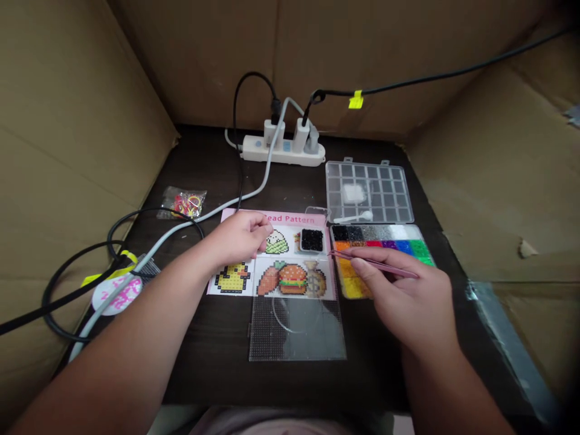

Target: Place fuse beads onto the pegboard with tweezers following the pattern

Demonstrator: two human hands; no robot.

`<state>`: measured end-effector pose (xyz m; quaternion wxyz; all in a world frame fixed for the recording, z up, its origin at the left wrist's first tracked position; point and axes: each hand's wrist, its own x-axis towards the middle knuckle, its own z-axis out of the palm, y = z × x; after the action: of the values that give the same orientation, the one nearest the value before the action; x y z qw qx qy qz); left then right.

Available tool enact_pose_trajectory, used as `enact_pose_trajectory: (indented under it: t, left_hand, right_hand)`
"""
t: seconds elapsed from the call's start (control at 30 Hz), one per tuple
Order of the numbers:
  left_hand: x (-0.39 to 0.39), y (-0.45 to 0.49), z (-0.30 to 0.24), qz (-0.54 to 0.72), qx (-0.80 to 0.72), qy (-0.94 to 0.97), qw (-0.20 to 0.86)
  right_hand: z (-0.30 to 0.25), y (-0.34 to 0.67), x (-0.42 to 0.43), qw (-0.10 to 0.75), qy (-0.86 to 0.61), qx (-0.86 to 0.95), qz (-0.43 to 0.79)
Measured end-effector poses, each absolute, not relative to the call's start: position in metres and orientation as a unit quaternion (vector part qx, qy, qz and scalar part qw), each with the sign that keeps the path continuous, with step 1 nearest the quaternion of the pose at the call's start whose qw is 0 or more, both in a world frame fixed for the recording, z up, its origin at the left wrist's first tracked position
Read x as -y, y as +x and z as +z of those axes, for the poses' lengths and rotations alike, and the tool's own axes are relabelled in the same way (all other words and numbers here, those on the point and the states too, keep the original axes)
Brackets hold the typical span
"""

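Noted: my right hand (403, 296) pinches the tweezers (378, 264), fingers closed on them, tips at the left edge of the bead tray (385, 225). My left hand (235, 237) rests on the pattern sheet (290, 211), fingers loosely curled, holding nothing. Pegboard (296, 332) lies at the sheet's 6 o'clock, with bare table (217, 356) at its 9 o'clock.

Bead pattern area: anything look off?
Yes: a grey cable from the power strip crosses the dark tabletop beside the left forearm, close to the corner of the pattern sheet. It looks out of place, lying in the work area.
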<state>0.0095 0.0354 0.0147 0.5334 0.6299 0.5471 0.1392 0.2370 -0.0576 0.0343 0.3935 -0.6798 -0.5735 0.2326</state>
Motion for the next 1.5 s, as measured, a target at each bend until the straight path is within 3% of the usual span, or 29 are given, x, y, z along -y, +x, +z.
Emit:
enact_pose_trajectory:
  t: [0.13, 0.93, 1.5]
  left_hand:
    - [-0.035, 0.011, 0.015, 0.143, -0.55, 0.63, 0.529]
    - [-0.033, 0.01, 0.014, 0.155, -0.546, 0.627, 0.533]
    - [-0.035, 0.01, 0.011, 0.153, -0.55, 0.632, 0.524]
  right_hand:
    - [0.026, 0.227, 0.056, 0.447, -0.672, 0.552, 0.21]
    - [0.009, 0.224, 0.047, 0.493, -0.672, 0.518, 0.192]
    - [0.007, 0.222, 0.044, 0.466, -0.674, 0.532, 0.214]
